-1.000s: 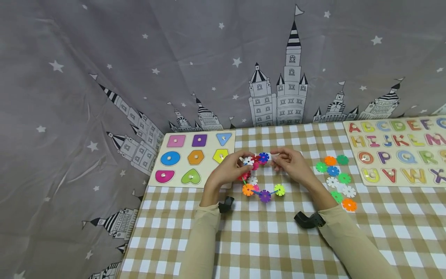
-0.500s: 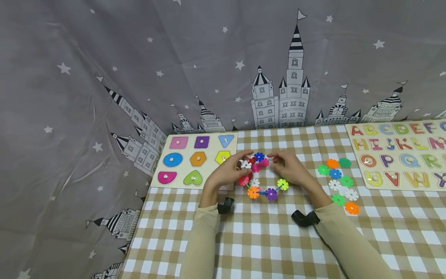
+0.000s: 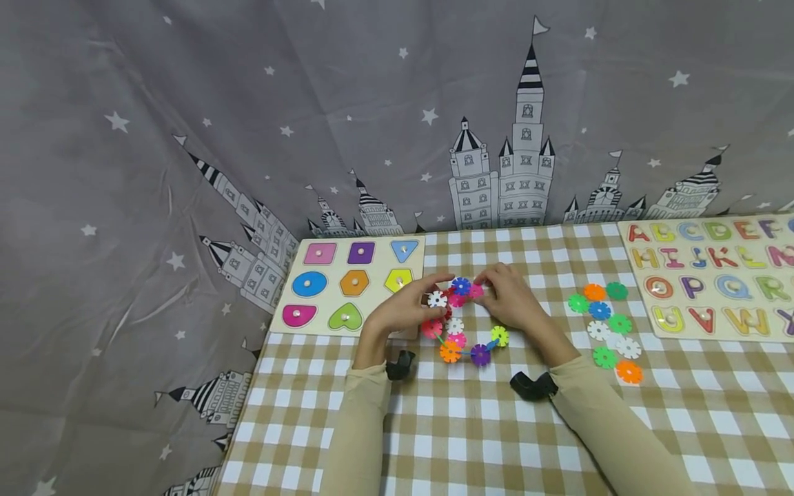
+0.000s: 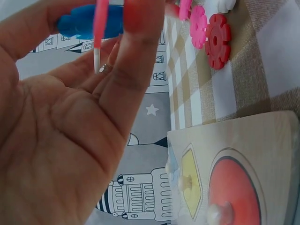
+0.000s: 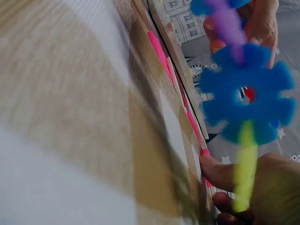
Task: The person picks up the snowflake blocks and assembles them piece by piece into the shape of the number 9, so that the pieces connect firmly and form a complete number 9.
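A chain of interlocking flower-shaped plastic discs [image 3: 480, 355] forms a loop in several colours between both hands in the head view. My left hand [image 3: 403, 306] holds its upper left part, thumb and fingers around the white disc [image 3: 437, 299]. A blue disc [image 3: 461, 286] sits at the top of the loop. Beside it, my right hand [image 3: 511, 300] pinches a pink disc [image 3: 475, 291]. The yellow disc [image 3: 499, 336] hangs at the loop's right end. In the right wrist view, a large blue disc [image 5: 220, 103] hides part of the hands.
A wooden shape puzzle [image 3: 322, 289] lies at the left, partly behind my left hand. Several loose flower discs [image 3: 598, 311] lie on the checked tablecloth [image 3: 471, 427] to the right. Beyond them is an alphabet puzzle board [image 3: 676, 303]. A grey castle-print curtain [image 3: 372, 103] stands behind.
A pink disc has come into view at my right fingertips, beside the blue disc. My right hand has shifted slightly left. The lower part of the loop has swung a little; the view has tilted slightly.
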`<state>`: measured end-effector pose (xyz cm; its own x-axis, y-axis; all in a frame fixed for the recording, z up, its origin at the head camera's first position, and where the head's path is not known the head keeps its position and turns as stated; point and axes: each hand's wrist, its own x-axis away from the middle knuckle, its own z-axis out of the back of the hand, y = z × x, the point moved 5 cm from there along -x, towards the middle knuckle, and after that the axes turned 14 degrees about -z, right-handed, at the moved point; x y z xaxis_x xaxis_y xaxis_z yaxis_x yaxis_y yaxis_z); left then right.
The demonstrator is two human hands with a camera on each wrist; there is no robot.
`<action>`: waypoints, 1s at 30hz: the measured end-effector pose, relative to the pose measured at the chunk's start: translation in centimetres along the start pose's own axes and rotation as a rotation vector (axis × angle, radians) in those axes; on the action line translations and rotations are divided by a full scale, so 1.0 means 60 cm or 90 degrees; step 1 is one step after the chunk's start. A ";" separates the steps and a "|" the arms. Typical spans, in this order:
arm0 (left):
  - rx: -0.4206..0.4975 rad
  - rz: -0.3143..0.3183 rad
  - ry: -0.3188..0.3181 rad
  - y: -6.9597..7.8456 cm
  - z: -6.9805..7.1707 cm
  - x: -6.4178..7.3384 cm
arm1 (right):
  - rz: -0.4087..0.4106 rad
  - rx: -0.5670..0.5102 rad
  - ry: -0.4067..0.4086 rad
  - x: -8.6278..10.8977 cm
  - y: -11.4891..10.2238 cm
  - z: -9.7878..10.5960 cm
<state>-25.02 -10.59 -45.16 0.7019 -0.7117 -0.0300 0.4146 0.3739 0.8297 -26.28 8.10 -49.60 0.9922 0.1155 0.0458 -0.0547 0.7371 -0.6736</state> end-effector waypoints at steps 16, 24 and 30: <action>-0.015 -0.006 -0.003 -0.002 -0.006 -0.006 | 0.069 -0.158 0.051 0.048 -0.012 0.042; -0.018 -0.003 0.004 0.000 -0.009 -0.010 | 0.118 -0.150 0.091 0.052 -0.020 0.048; -0.017 -0.013 0.006 0.003 -0.008 -0.012 | 0.131 -0.148 0.098 0.053 -0.024 0.051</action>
<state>-25.17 -9.70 -45.27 0.6983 -0.7139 -0.0515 0.4435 0.3751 0.8140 -23.42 9.45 -46.21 0.9691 0.1320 -0.2084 -0.2467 0.5348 -0.8081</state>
